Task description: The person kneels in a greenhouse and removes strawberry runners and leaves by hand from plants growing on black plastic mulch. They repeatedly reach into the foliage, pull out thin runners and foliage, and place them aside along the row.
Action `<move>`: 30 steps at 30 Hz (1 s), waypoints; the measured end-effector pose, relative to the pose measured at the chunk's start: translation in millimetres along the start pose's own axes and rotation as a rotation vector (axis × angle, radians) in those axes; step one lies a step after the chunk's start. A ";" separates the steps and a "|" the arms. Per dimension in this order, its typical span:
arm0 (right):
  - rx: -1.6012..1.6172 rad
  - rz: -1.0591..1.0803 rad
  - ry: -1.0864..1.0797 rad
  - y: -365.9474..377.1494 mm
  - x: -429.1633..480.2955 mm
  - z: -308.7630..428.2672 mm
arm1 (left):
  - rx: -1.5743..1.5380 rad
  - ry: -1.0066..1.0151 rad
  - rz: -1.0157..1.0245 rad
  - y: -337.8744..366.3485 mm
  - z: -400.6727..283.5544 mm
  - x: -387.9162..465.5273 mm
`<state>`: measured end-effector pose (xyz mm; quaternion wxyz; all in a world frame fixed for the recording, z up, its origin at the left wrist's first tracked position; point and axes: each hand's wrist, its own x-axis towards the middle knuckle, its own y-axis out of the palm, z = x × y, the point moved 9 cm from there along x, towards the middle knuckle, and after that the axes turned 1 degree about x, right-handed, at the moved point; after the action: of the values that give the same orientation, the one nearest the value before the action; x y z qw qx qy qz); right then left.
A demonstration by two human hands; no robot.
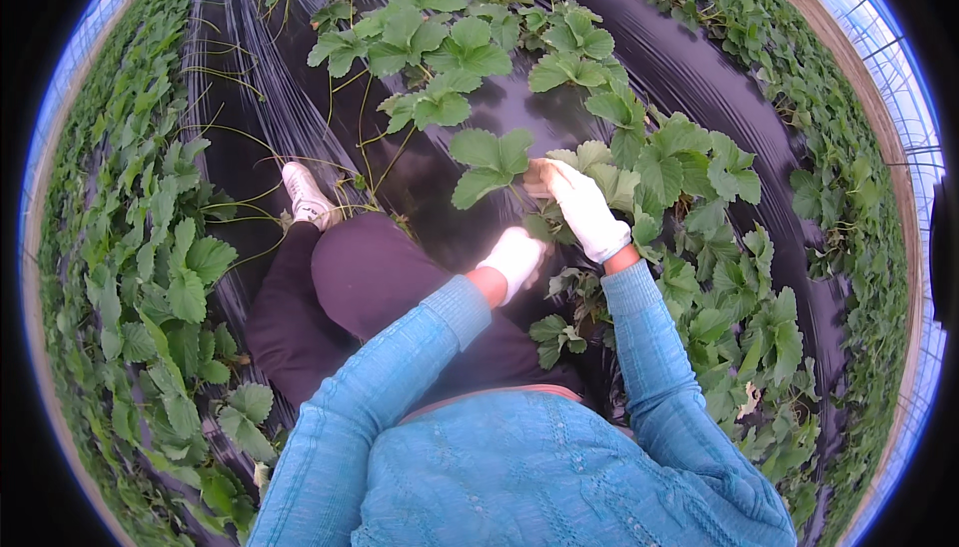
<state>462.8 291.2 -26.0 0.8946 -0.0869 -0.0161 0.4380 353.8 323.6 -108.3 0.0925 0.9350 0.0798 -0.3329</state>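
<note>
Both my hands wear white gloves and are among strawberry plants growing through black plastic mulch film. My left hand (515, 261) is low over the film, its fingers curled; what lies inside them is hidden. My right hand (573, 202) reaches into the strawberry foliage (659, 161), with its fingertips bent down behind a three-part strawberry leaf (491, 161). Whether those fingers grip a stem does not show. Small strawberry leaves (551, 225) lie between the two hands, and a darker leaf cluster (558, 337) hangs below them.
Black mulch film (719, 82) covers the beds, with rows of strawberry plants (157, 307) on both sides. Thin green runners (240, 206) cross the furrow near my shoe (307, 195). My bent knee (367, 270) is close to my left hand. A greenhouse wall (891, 60) curves along the rim.
</note>
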 end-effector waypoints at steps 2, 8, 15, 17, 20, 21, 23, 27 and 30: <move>-0.039 0.009 -0.031 0.4 1.5 1.5 | 0.421 0.336 -0.013 1.4 -24.5 -8.6; 0.059 0.066 -0.038 11.3 -2.9 19.7 | 1.011 0.951 -0.208 -3.5 -50.8 -100.0; 0.038 0.301 -0.048 49.5 -21.3 59.0 | 1.372 0.645 -0.985 -142.8 -131.6 -129.9; -0.524 0.265 -0.266 53.2 -16.8 67.1 | 1.419 0.658 -0.815 -118.5 -129.5 -116.7; -1.256 0.151 -0.403 45.3 -12.5 53.8 | 1.347 0.822 -0.502 -54.2 -112.8 -100.6; -1.203 0.173 -0.340 35.5 -14.1 44.3 | 1.306 0.877 -0.417 -37.0 -108.2 -95.2; -1.263 0.039 -0.501 28.6 -25.4 48.8 | 1.210 0.976 -0.283 -12.5 -101.2 -84.1; -1.338 0.041 -0.376 17.3 -40.3 30.7 | 1.396 0.968 -0.133 4.3 -81.7 -56.0; -1.286 0.003 -0.345 12.7 -46.8 30.9 | 1.583 0.906 -0.089 1.9 -67.9 -45.1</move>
<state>420.8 266.5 4.6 0.6485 -0.5321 -0.4168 0.3501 360.9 333.1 -27.7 -0.6290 0.7628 -0.1070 0.1051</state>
